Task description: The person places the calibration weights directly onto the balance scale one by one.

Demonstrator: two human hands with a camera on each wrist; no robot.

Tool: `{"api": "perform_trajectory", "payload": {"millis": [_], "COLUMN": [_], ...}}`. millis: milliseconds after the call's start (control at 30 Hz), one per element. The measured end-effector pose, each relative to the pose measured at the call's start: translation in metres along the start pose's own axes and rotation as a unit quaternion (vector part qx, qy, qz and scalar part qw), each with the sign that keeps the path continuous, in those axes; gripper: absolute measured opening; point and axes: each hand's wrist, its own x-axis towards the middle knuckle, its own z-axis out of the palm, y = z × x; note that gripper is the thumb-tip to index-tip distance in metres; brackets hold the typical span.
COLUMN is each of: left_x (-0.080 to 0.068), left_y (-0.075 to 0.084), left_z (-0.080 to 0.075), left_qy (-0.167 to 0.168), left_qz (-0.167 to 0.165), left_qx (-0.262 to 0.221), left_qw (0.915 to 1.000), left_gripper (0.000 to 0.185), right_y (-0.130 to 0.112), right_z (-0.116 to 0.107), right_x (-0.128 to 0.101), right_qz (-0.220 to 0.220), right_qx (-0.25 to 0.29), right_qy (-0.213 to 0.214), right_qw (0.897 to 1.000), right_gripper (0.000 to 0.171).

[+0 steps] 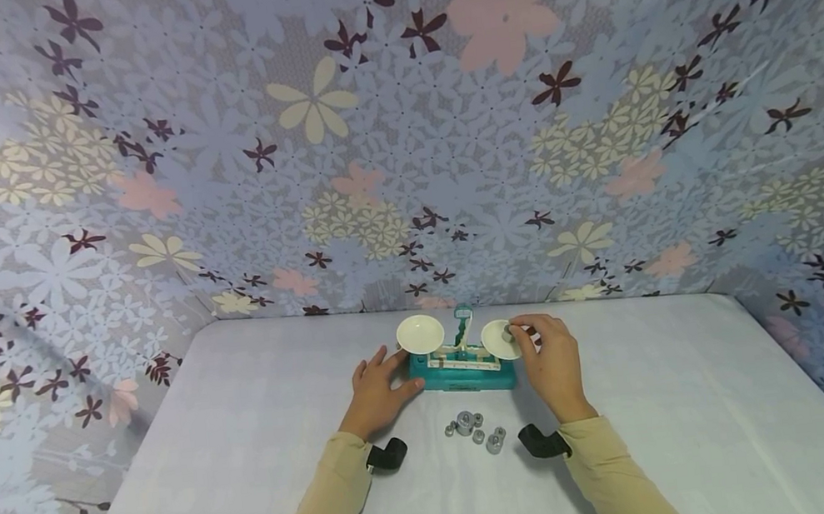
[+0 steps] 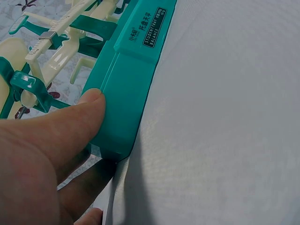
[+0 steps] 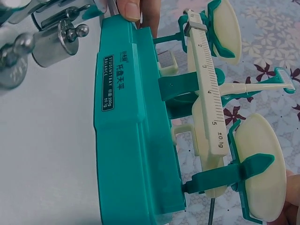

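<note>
A teal student balance with a cream beam stands on the white table. Its left pan is bare and sits higher than the right pan. My left hand holds the left end of the base, thumb pressed on the front corner and fingers behind. My right hand pinches a small metal weight right over the right pan. Several loose metal weights lie in front of the balance, between my wrists, and show again as weights in the right wrist view.
The white table is walled on three sides by flowered cloth. Black wrist camera mounts sit on both beige sleeves. The balance stands near the back edge, with bare table to either side.
</note>
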Motion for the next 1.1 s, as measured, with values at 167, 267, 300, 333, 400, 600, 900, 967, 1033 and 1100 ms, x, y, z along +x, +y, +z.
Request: {"api": "perform_trajectory", "payload": {"millis": [167,267,300,333,400,600,900,967,1033,1100], "left_x": [0.000,0.000,0.000,0.000,0.000,0.000,0.001,0.001,0.000,-0.001], "left_y": [0.001,0.001,0.001,0.001,0.001,0.001,-0.001,-0.001,-0.001,0.000], "left_z": [0.000,0.001,0.000,0.000,0.000,-0.001,0.001,0.001,0.000,0.000], "left_qy": [-0.003,-0.004,-0.004,-0.004,-0.005,-0.004,-0.003,-0.002,-0.003,-0.004], "left_qz": [-0.004,-0.006,-0.007,-0.007,-0.008,-0.009,-0.006,-0.005,-0.003,-0.004], "left_qx": [0.003,0.004,0.004,0.005,0.005,0.001,0.004,0.002,0.000,-0.001], "left_qw": [1.0000,1.0000,1.0000,1.0000,0.9999,1.0000,1.0000,1.0000,1.0000,1.0000], "left_gripper": [0.063,0.063,0.063,0.063,0.063,0.063,0.063,0.062,0.062,0.062], "right_y": [0.000,0.000,0.000,0.000,0.000,-0.004,-0.011,-0.013,-0.016,-0.019], "right_z": [0.001,0.001,0.001,0.001,0.000,-0.002,-0.008,-0.009,-0.010,-0.012], "right_x": [-0.001,-0.001,-0.001,-0.001,-0.001,0.000,0.003,0.003,0.003,0.003], "right_qz": [-0.002,-0.004,-0.004,-0.005,-0.007,-0.016,-0.033,-0.035,-0.038,-0.042], "right_qx": [0.006,0.008,0.007,0.008,0.009,0.013,0.016,0.020,0.023,0.026], "right_qy": [0.003,0.004,0.005,0.006,0.008,0.012,0.018,0.019,0.022,0.025], "right_qw": [1.000,1.000,1.000,1.000,1.000,1.000,0.999,0.999,0.999,0.998], "right_gripper": [0.012,0.013,0.014,0.015,0.016,0.019,0.020,0.020,0.019,0.019]}}
